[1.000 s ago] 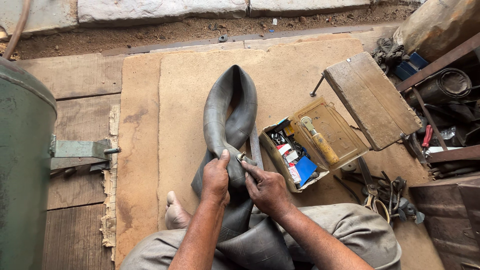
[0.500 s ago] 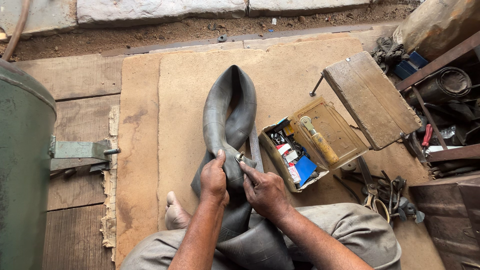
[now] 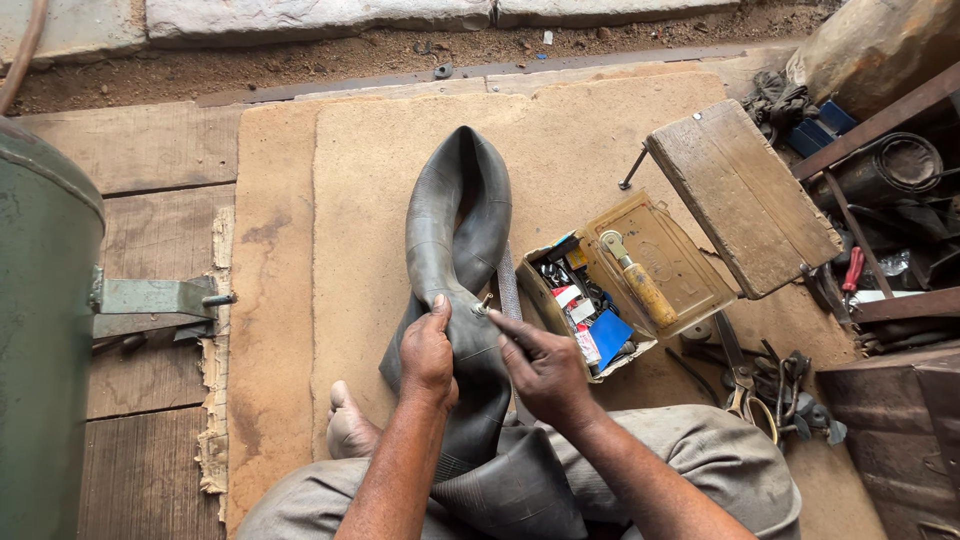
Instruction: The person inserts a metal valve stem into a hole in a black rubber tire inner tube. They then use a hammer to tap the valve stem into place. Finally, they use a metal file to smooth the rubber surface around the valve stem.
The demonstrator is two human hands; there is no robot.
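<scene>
Inner tube on mat, both hands at its valve

Black rubber inner tube (image 3: 455, 240) lies folded on tan mat (image 3: 340, 200), lower end over person's lap. Left hand (image 3: 428, 355) closed around tube just left of metal valve (image 3: 483, 305). Right hand (image 3: 545, 370), fingers half-curled, fingertips pinching valve. Open tool box (image 3: 625, 285) sits right of tube; green tank (image 3: 40, 330) far left.

Inside the open tin box (image 3: 668, 262), at its left half, lie small cartons: red-and-white ones (image 3: 567, 296) and a blue packet (image 3: 610, 336).
</scene>
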